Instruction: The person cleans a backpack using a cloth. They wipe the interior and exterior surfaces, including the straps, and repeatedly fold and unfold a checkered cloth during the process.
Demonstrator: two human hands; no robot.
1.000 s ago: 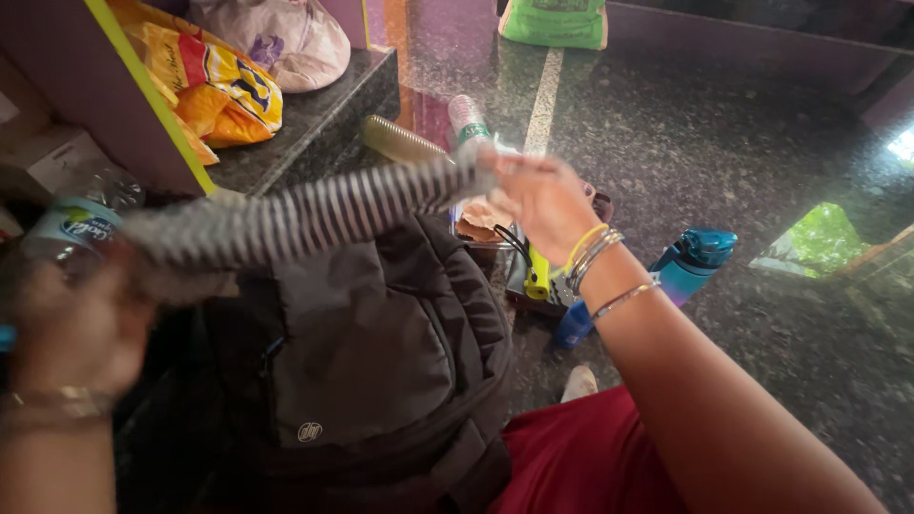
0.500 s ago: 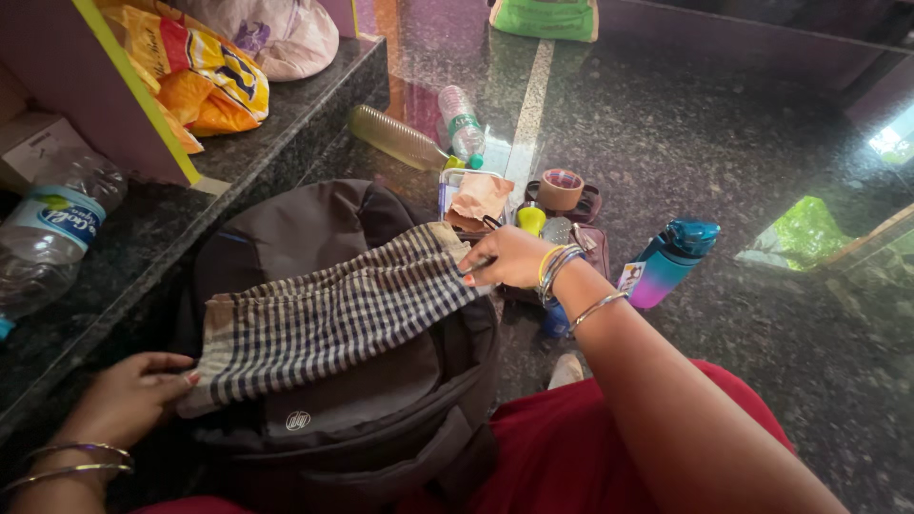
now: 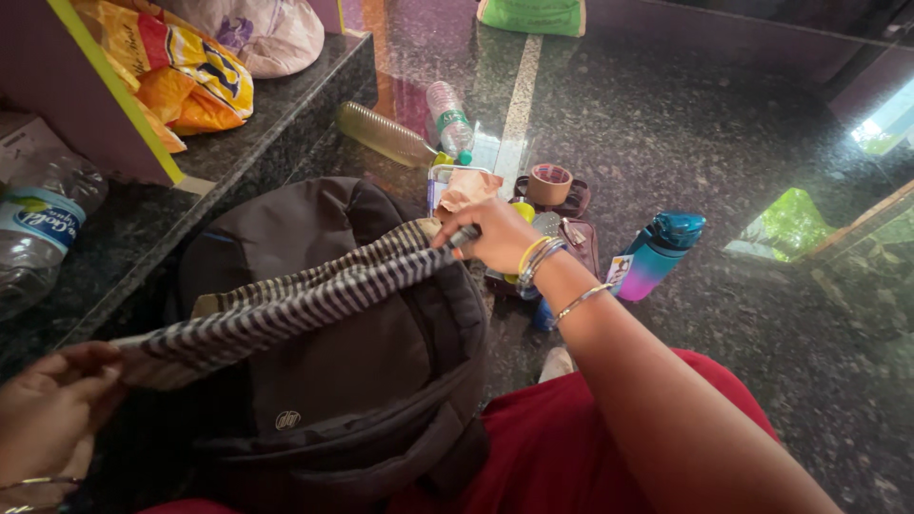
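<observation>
A checked cloth point(image 3: 286, 300) is stretched between my two hands above a dark backpack point(image 3: 333, 371) that lies on the floor in front of me. My right hand point(image 3: 490, 233) pinches the cloth's far right corner, with bangles on the wrist. My left hand point(image 3: 52, 409) grips the near left end at the frame's lower left. The cloth is lifted off the backpack and folded over lengthwise.
A granite ledge point(image 3: 286, 100) at the left holds an orange-yellow bag point(image 3: 181, 76), a pale bag and a plastic water bottle point(image 3: 38, 233). On the floor beyond the backpack lie two bottles point(image 3: 400, 128), a tape roll point(image 3: 549, 183), a small box and a teal-purple flask point(image 3: 657, 257).
The cloth was spread flat on the backpack half a second ago; now both hands have lifted it and drawn it taut, the left hand moving further left.
</observation>
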